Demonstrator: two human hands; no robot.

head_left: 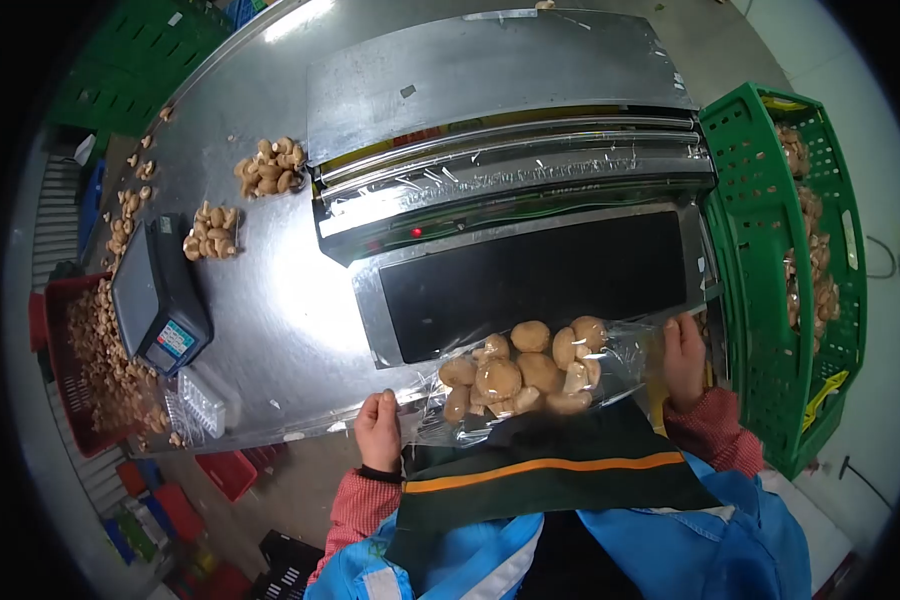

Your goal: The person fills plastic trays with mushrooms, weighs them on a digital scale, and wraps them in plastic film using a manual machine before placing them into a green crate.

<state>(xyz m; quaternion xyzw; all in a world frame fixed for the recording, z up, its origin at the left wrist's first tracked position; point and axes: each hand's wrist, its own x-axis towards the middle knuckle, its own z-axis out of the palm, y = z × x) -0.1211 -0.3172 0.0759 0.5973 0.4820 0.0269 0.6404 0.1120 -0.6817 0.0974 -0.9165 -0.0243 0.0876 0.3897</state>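
A pack of brown mushrooms (498, 379) lies under clear plastic film at the front edge of a wrapping machine, close to my body. My left hand (378, 430) pinches the film at the pack's left end. At the right end, my right hand (683, 360) grips the other side of the film, so it stretches between both hands. Just beyond the pack is the machine's black plate (535, 285). Behind that run metal rollers (510, 150) and a bar with film scraps on it.
A green crate (760, 270) with wrapped mushroom packs stands at right. On the metal table (270, 370) are two mushroom piles (270, 168) (211, 232) and a dark scale (160, 290). A red crate (90, 430) of loose mushrooms and clear trays (202, 403) are at left.
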